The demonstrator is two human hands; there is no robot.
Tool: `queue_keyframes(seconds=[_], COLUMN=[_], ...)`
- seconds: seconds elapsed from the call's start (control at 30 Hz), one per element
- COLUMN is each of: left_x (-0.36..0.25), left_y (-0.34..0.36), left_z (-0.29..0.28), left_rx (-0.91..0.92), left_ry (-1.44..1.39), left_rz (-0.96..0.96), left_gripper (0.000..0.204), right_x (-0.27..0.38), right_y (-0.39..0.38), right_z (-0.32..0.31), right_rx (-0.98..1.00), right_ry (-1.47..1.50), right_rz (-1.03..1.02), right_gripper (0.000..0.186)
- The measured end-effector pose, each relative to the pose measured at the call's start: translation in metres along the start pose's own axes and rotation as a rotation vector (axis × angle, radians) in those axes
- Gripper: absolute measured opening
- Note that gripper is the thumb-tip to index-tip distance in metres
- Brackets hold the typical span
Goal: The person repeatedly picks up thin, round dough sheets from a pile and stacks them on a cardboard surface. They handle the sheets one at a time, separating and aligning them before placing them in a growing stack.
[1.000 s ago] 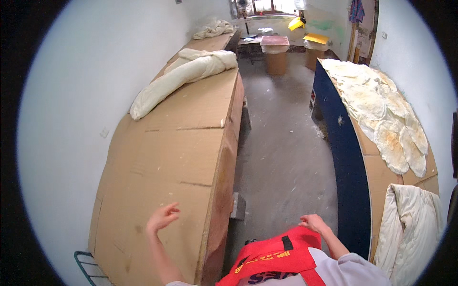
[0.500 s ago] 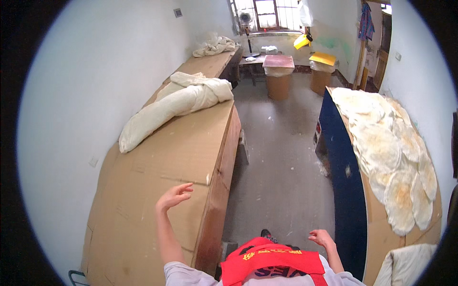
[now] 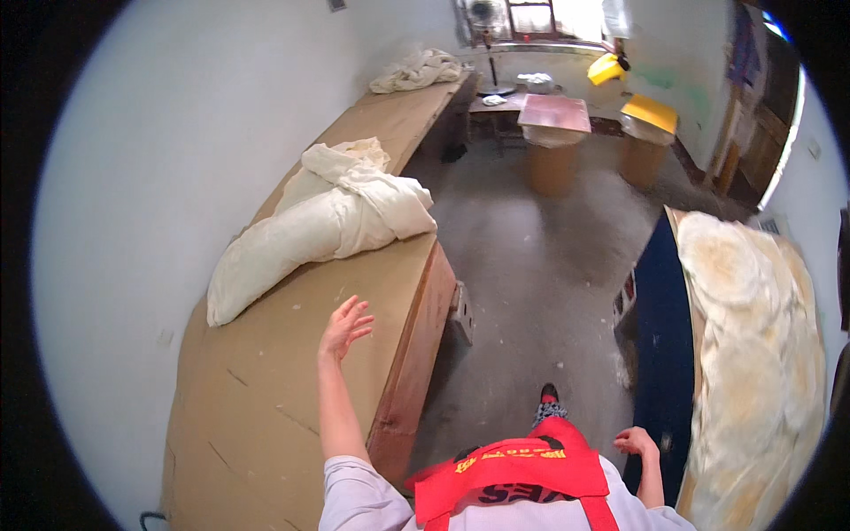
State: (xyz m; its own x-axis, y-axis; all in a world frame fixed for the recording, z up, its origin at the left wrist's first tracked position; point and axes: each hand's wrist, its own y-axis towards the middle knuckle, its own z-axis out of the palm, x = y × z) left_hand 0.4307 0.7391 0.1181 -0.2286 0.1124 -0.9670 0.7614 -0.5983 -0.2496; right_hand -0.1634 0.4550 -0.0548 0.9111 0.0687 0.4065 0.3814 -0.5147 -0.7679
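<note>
My left hand (image 3: 345, 327) is raised over the cardboard-covered table (image 3: 266, 389) on the left, fingers apart and holding nothing. Ahead of it, rolled cream cloths (image 3: 328, 217) lie across that table in a thick bundle. Low at my right side hangs my right hand (image 3: 636, 440), its fingers loosely curved and nothing seen in them. It is beside the dark blue side (image 3: 664, 372) of the right-hand table, where pale flatbreads with browned patches (image 3: 744, 327) lie overlapping.
Between the tables runs a grey concrete floor (image 3: 513, 310). Two brown bins, one under a pink board (image 3: 555, 113) and one under a yellow board (image 3: 651, 112), stand at the back. A standing fan (image 3: 490, 53) is near the window. More cloth (image 3: 421, 71) lies on the far-left table.
I have moved forward between the tables, and the view has tilted. My left hand has risen, its fingers more spread. One foot now shows farther ahead.
</note>
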Motion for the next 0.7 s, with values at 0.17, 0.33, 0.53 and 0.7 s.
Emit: queue_keyframes(seconds=[0.17,0.33,0.53,0.7], left_x=[0.013,0.007,0.024,0.057], left_y=[0.052,0.092,0.181,0.268], left_z=[-0.014,0.005,-0.006,-0.058], left_rx=[-0.320,-0.513,-0.676,-0.673], left_ry=[-0.266,-0.398,-0.411,-0.533], left_rz=[-0.001,-0.049,-0.157,-0.173], left_gripper=[0.062,0.080,0.093,0.099], right_x=[0.111,0.247,0.293,0.246], right_y=[0.118,0.198,0.221,0.187], right_z=[-0.141,-0.233,-0.207,-0.173], right_rx=[-0.318,-0.402,-0.221,-0.083], right_ry=[-0.241,-0.301,-0.222,-0.412], right_rz=[-0.402,-0.669,-0.722,-0.346], right_gripper=[0.029,0.026,0.027,0.026])
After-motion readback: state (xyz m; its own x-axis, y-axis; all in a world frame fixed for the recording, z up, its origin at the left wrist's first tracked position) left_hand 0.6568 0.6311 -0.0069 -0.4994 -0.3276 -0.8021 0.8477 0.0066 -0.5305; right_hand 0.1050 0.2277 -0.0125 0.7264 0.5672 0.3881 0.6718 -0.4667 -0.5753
